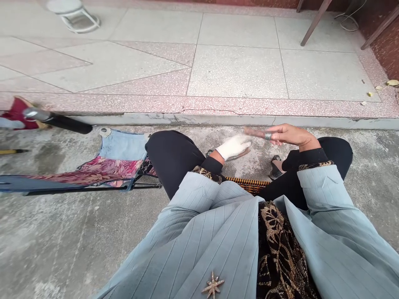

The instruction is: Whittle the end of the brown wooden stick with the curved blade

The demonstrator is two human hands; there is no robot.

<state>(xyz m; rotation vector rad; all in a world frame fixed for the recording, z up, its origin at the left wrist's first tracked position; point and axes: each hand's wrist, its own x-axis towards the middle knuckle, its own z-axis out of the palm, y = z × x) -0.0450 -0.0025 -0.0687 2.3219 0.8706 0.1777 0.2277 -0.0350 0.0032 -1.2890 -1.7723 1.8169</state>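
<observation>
Pinstriped jacket point(199, 245); right hand point(291, 135) grips brown tube point(255, 133), possibly wood (left hand point(233, 147) gloved).

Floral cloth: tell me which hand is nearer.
Left. The gloved left hand is right of the floral cloth, past a knee; the right hand, holding a brown roll, is farther right.

Sat on the concrete ground point(56, 241) with speckled terrazzo tiles point(237, 70) just past a cracked pink border point(218, 104). Off to the left there was a low folding chair point(99, 170) with floral fabric, a blurry black rod point(59, 121) and something red point(18, 111). Further up I could see a white stool base point(77, 20), wooden legs point(315, 20), a loose cable point(347, 20), a reddish wall point(386, 50) and a few dry leaves point(392, 82).
</observation>
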